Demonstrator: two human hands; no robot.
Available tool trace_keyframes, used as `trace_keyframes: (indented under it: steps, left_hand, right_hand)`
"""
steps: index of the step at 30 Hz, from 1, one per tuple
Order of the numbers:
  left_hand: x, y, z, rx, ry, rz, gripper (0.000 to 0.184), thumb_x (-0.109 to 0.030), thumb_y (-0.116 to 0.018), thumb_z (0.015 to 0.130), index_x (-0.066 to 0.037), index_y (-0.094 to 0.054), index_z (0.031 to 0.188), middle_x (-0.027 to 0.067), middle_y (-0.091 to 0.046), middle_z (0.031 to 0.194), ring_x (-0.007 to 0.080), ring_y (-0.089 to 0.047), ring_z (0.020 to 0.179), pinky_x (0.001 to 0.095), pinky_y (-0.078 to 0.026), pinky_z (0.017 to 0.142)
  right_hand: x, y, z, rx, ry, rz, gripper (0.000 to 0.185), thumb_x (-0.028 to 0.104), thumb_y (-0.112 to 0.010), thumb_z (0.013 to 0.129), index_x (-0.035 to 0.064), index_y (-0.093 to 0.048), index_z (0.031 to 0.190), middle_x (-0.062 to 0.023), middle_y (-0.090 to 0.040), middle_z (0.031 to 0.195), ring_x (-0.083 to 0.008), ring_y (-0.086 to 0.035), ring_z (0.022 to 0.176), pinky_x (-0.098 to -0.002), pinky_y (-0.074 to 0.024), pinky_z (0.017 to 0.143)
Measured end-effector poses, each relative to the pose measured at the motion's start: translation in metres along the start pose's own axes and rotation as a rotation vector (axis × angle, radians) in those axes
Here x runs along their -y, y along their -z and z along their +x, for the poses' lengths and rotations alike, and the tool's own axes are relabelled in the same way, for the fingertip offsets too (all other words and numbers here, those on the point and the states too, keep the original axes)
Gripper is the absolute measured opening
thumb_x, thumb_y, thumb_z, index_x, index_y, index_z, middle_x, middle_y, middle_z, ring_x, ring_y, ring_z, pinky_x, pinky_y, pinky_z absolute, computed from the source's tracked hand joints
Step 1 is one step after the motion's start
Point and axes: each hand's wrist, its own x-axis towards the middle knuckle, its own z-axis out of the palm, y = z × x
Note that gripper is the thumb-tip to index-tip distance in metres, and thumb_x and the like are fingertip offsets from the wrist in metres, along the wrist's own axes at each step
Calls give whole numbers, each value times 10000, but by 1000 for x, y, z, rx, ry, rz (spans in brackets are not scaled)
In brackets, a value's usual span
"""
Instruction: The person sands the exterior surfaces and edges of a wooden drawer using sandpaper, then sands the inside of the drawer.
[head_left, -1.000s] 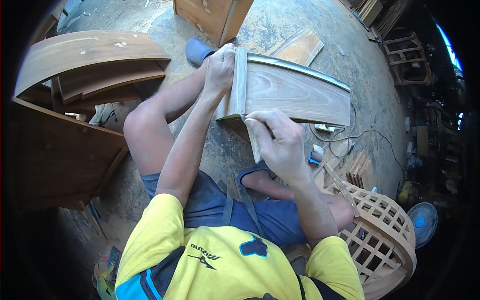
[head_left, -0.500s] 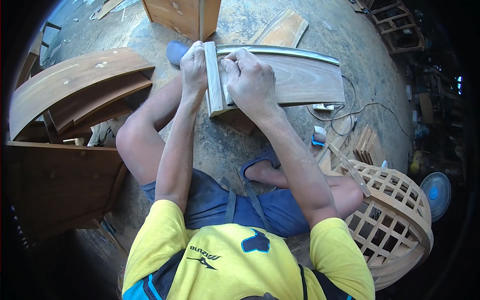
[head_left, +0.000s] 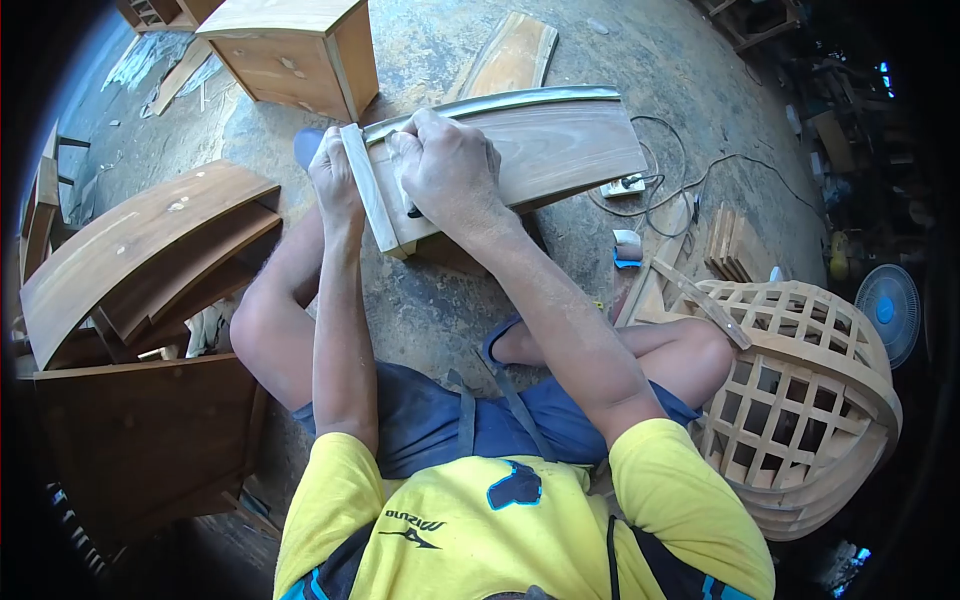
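- The left hand (head_left: 336,178) is clamped on the far part of the end board (head_left: 372,200), knuckles on its outer side.
- The right hand (head_left: 450,172) is curled, its fingers bent around what looks like a pale sheet (head_left: 402,180); most of that is hidden, and a small dark bit shows at its lower end.
- The hands are apart, with the end board between them; the right one is pressed close to the face of the wooden piece (head_left: 575,150), just beside that board.
- The wooden piece lies tilted in front of the person, ahead of the knees, its far edge curved and its end board towards the left hand; what supports it is not clear.
- Beyond it, a flat plank (head_left: 510,50) lies on the concrete floor (head_left: 430,320), with a wooden cabinet (head_left: 290,65) to the left.
- A curved wooden unit (head_left: 150,240) stands beside the left knee.
- Near the right knee are a lattice frame (head_left: 790,400), a wooden strip (head_left: 708,308) reaching its upper edge, and a fan (head_left: 888,310) behind.
- A power strip (head_left: 622,187), a loose cable (head_left: 755,157), a roll (head_left: 627,245) and upright wood offcuts (head_left: 735,240) sit on the right.
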Motion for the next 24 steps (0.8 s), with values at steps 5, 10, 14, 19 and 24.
trace_keyframes:
  steps: [5,10,14,19,24]
  left_hand:
    - [0,0,-3,-33,-58,64,431,-269,-383,1161,-40,-637,898,-16,-589,806,65,-526,742,256,-433,677]
    - [0,-2,-3,-31,-41,58,419,-277,-389,1159,-42,-633,911,-21,-590,820,67,-525,745,260,-435,678]
    - [8,4,-1,-52,-3,1,402,-283,-404,1155,-26,-672,1002,1,-631,885,77,-567,799,268,-466,722]
    - [24,18,4,-28,18,-11,428,-289,-396,1157,7,-682,1038,33,-657,930,101,-594,849,282,-485,766]
    - [9,4,1,-50,-54,77,436,-270,-374,1160,10,-663,991,31,-630,896,108,-567,827,285,-468,771]
  right_hand:
    - [-89,70,11,-254,-306,-132,211,247,-687,955,39,-716,938,-211,-752,863,-405,-743,877,-542,-556,826]
    - [-124,82,21,-408,-364,-224,234,255,-665,963,34,-706,898,-224,-749,873,-433,-732,887,-537,-556,814]
    - [-24,16,-3,-143,-185,-53,170,193,-620,996,35,-669,958,-224,-730,838,-425,-737,860,-511,-562,836]
    - [-36,27,3,-69,-43,-41,236,263,-673,985,30,-695,955,-195,-744,863,-375,-746,877,-485,-565,807]
    - [-146,115,26,-236,-265,-209,230,277,-735,938,47,-745,942,-162,-766,867,-329,-753,836,-440,-570,782]
